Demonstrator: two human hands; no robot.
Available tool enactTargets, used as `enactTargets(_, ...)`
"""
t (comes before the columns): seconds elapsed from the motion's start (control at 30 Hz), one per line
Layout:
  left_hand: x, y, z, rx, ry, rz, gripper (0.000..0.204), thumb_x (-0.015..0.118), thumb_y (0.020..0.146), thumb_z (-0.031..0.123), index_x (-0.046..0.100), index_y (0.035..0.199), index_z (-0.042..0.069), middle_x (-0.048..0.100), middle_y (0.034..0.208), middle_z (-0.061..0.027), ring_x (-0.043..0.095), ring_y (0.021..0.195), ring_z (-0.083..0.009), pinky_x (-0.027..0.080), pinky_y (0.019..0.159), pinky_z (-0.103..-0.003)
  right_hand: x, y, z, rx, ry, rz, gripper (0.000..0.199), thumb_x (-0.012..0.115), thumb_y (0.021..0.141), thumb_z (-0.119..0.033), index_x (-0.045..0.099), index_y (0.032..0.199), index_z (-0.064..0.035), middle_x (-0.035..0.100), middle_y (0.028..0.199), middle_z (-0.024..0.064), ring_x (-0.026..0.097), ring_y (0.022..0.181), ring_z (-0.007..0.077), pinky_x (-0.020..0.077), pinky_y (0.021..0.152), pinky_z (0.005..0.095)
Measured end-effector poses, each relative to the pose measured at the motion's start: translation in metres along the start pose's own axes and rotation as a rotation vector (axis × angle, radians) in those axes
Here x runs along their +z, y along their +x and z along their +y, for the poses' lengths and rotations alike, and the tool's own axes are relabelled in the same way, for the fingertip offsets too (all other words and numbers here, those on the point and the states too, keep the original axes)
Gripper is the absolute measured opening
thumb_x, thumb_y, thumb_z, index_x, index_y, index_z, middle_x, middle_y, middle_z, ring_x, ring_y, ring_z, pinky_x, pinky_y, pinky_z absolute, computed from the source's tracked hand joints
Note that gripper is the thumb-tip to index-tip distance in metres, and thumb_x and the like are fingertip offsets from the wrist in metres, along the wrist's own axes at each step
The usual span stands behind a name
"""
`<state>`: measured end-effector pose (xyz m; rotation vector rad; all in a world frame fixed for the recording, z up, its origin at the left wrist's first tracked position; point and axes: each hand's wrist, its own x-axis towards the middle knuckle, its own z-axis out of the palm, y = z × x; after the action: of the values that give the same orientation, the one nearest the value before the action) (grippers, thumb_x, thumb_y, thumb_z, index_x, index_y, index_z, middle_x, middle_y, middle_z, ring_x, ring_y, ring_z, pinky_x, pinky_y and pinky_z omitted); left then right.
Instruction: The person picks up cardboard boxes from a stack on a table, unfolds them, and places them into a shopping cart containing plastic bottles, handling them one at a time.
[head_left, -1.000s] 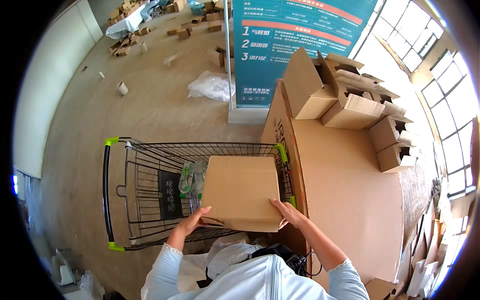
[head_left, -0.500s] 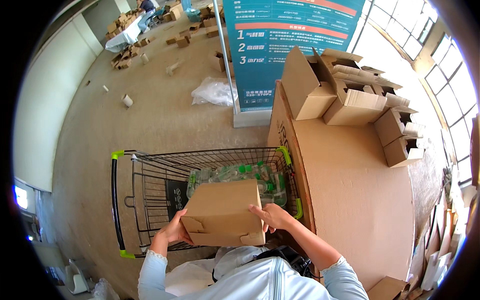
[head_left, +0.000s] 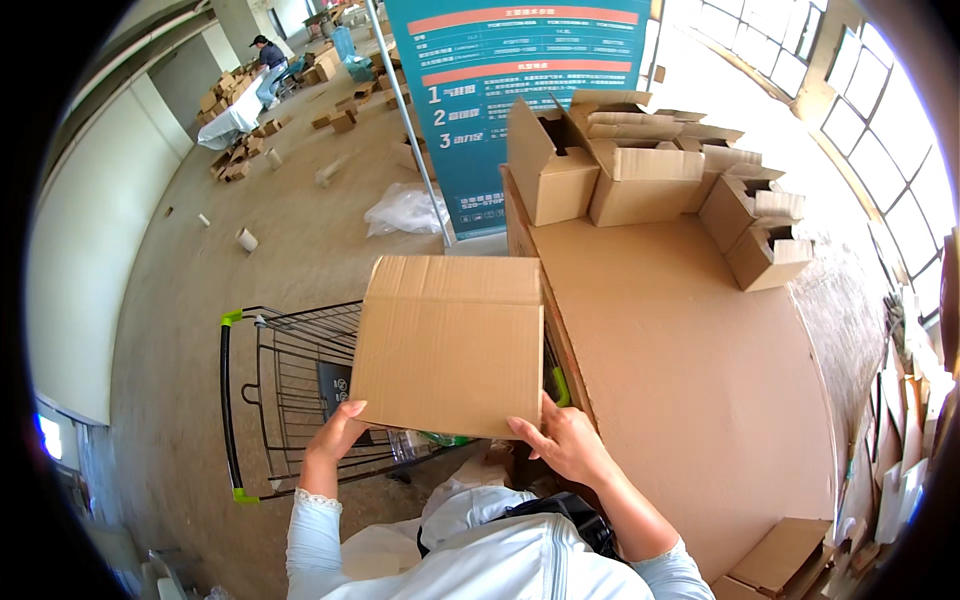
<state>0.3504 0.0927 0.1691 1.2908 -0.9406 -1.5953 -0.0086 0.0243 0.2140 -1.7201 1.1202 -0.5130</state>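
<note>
A plain brown corrugated cardboard box [head_left: 450, 345], closed on top, is held up in front of the person, above the near end of a black wire shopping cart with green corner caps [head_left: 262, 400]. The left hand [head_left: 335, 432] grips the box's lower left corner, fingers curled up against its near edge; the right hand [head_left: 562, 445] clasps the lower right corner, thumb pressed on the top face. Both sleeves are pale blue. The box hides most of the cart's basket, though a dark panel and something green show beneath its near edge. Just beside the box on the right stands a wide counter covered in brown cardboard sheeting [head_left: 690, 370], and at its far end sits a cluster of open, empty cardboard cartons with their flaps raised [head_left: 640, 170]. Behind those rises a tall teal sign board [head_left: 500, 90]. A crumpled clear plastic bag [head_left: 405, 210] lies on the concrete floor [head_left: 200, 300] beyond the cart.
</note>
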Motion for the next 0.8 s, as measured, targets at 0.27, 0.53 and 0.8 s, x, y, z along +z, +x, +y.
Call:
enactTargets(0.27, 0.136, 0.037, 0.008, 0.060, 0.161, -0.262, 0.090, 0.071, 0.063, 0.037, 0.034, 0.137, -0.001, 0.036, 0.140, -0.0101, 0.035, 0.126, -0.0207, 0.026, 0.105, -0.036, -0.055, -0.127, 0.036, 0.068, 0.148, 0.327, 0.066, 0.061, 0.085, -0.030, 0.029, 0.138, -0.0051, 0.064, 0.086, 0.0214, 0.064, 0.078, 0.0346, 0.0496, 0.069, 0.0386)
enactTargets(0.53, 0.263, 0.092, 0.004, 0.220, 0.605, -0.785, 0.048, 0.078, 0.069, 0.015, 0.059, 0.112, 0.005, 0.059, 0.114, -0.0042, 0.054, 0.105, -0.0164, 0.042, 0.090, -0.032, -0.055, -0.241, 0.094, 0.180, 0.142, 0.780, 0.081, 0.070, 0.074, -0.002, 0.026, 0.142, -0.0092, 0.056, 0.118, 0.0124, 0.058, 0.102, 0.0255, 0.0426, 0.092, 0.0323)
enactTargets(0.8, 0.362, 0.153, -0.074, 0.745, 1.077, -1.011, 0.026, 0.068, 0.078, 0.009, 0.060, 0.103, 0.005, 0.062, 0.102, -0.0116, 0.058, 0.095, -0.0264, 0.046, 0.080, -0.038, 0.003, -0.315, 0.142, 0.380, 0.130, 1.213, 0.083, 0.064, 0.072, 0.007, 0.024, 0.143, -0.0073, 0.044, 0.133, 0.0139, 0.046, 0.120, 0.0238, 0.0372, 0.100, 0.0322)
